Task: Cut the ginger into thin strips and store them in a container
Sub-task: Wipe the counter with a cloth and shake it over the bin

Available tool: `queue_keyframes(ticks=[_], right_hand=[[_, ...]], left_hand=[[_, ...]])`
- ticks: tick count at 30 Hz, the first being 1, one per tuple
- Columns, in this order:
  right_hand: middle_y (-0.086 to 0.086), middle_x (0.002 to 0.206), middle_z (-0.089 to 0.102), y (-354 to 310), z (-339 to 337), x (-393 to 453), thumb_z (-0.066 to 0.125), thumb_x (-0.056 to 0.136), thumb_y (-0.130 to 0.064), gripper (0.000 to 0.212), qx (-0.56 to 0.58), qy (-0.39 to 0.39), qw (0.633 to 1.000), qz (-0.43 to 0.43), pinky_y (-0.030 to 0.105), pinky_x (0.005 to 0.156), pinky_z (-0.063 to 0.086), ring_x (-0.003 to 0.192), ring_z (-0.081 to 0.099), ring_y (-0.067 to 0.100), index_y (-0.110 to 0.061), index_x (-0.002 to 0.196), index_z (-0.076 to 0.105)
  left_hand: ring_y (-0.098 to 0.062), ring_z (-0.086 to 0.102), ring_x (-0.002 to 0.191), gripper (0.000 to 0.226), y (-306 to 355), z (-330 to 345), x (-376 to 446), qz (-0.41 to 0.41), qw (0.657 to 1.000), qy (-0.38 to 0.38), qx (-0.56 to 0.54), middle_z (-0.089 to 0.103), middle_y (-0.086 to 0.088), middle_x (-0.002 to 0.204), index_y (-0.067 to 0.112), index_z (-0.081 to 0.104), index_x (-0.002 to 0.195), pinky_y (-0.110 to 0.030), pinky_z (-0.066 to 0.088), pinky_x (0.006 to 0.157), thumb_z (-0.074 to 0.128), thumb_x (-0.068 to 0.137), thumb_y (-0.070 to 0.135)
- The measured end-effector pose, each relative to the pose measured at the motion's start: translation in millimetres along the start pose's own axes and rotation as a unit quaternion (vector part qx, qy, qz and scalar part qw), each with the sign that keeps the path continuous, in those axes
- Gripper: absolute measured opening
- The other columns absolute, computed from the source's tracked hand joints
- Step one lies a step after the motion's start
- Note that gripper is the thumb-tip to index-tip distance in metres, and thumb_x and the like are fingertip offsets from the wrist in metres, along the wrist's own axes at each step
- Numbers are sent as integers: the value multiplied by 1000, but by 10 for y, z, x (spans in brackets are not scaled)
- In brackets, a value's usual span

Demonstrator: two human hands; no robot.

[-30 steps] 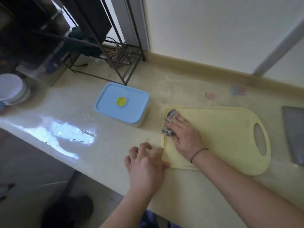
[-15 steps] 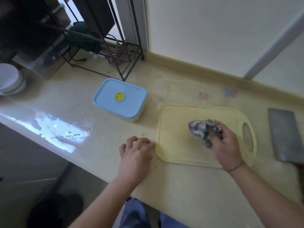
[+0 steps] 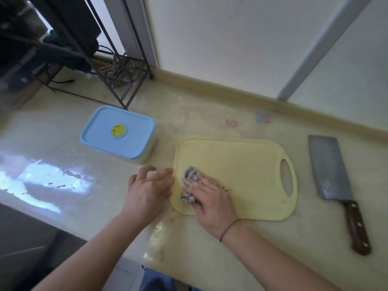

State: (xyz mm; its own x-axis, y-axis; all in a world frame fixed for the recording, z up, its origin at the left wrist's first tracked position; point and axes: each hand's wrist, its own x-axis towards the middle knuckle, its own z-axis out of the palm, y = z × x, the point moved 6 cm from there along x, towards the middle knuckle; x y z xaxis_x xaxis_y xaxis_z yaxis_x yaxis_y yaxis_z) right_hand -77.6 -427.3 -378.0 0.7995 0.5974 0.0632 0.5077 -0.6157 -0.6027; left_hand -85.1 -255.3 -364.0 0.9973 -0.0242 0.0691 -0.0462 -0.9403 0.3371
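Observation:
My right hand (image 3: 212, 198) lies flat on a crumpled grey-and-white cloth (image 3: 190, 177) and presses it onto the near left corner of the yellow cutting board (image 3: 241, 164). My left hand (image 3: 147, 190) rests on the counter with loosely bent fingers, fingertips touching the board's left edge. A container with a light blue lid and yellow centre button (image 3: 117, 133) stands shut to the left of the board. The cleaver (image 3: 329, 171) with a brown handle lies on the counter to the right of the board. No ginger shows on the board.
A black wire rack (image 3: 100, 66) stands at the back left corner of the beige counter (image 3: 63, 143). Wet patches glint on the counter's left part. The wall runs along the back; the counter's front edge is close below my arms.
My right hand has swept the cloth from the board's right side, near the handle hole, back to its near left corner. The left hand stays at the board's left edge.

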Motion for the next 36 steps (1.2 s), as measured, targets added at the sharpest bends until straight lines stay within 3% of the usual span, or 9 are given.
queue_keyframes(ticks=[3, 7, 9, 16, 23, 27, 30, 33, 36], right_hand=[[-7, 117, 78, -118, -121, -420, 56, 83, -21, 34, 77, -67, 991, -85, 35, 109, 50, 126, 65, 14, -27, 112, 73], [-18, 101, 75, 624, -1205, -542, 53, 95, -37, 24, 171, 164, 966, 106, 16, 89, 50, 104, 64, -15, -39, 111, 71], [2, 103, 75, 1083, -1632, -383, 48, 92, -41, 40, 88, 241, 948, 188, 27, 88, 53, 105, 69, 3, -23, 113, 76], [24, 130, 71, 1051, -871, 613, 49, 96, -36, 46, -1, 111, 974, 196, 50, 115, 40, 129, 61, 46, -9, 120, 78], [16, 123, 76, -111, 55, 178, 48, 91, -26, 36, 83, -35, 996, -16, 54, 115, 41, 121, 71, 29, -18, 111, 77], [-3, 99, 80, -167, -103, -282, 55, 98, -36, 26, 212, -82, 973, 46, 19, 86, 53, 89, 71, 6, -26, 107, 77], [-21, 91, 78, 348, -757, -259, 57, 97, -28, 22, 355, 100, 915, 165, 10, 76, 50, 82, 69, -7, -31, 92, 78], [-29, 91, 75, 973, -1745, -177, 55, 97, -24, 23, 228, 310, 904, 185, 0, 80, 45, 90, 65, -20, -33, 106, 74], [6, 106, 77, 1476, -2001, 77, 56, 98, -37, 30, 119, 236, 950, 165, -1, 81, 43, 93, 74, 7, -24, 123, 66]], left_hand=[[-34, 57, 110, 38, 20, -55, 20, 15, 1000, -7, 7, 68, 16, 127, 36, 71, 103, -48, 46, 77, 76, 67, 27], [-32, 54, 121, 38, 82, -58, 69, 50, 996, -67, 15, 64, 19, 133, 32, 74, 106, -45, 40, 80, 76, 69, 33], [-28, 49, 132, 50, 39, -41, 106, 39, 994, -99, -5, 57, 23, 139, 30, 74, 115, -42, 31, 87, 88, 67, 34], [-23, 47, 137, 54, -5, 40, 124, 13, 995, -91, -30, 46, 37, 134, 35, 75, 113, -29, 15, 83, 63, 66, 58], [-30, 46, 117, 37, 41, -121, 0, 14, 1000, 2, 13, 69, 14, 124, 38, 73, 103, -44, 40, 79, 63, 70, 52], [-29, 41, 107, 61, -39, -90, -18, -15, 998, -33, 50, 70, 1, 115, 27, 79, 98, -52, 49, 73, 102, 42, 35], [-26, 46, 108, 58, 131, -87, 24, 22, 998, -33, 42, 70, 6, 117, 29, 74, 108, -51, 51, 74, 94, 55, 42], [-29, 57, 110, 69, 386, -47, 40, 39, 995, -56, 69, 68, 3, 123, 29, 69, 116, -49, 50, 82, 73, 56, 63], [-30, 53, 114, 96, 449, 50, 70, 26, 984, -116, 133, 66, -2, 128, 27, 69, 116, -45, 32, 88, 87, 32, 70]])
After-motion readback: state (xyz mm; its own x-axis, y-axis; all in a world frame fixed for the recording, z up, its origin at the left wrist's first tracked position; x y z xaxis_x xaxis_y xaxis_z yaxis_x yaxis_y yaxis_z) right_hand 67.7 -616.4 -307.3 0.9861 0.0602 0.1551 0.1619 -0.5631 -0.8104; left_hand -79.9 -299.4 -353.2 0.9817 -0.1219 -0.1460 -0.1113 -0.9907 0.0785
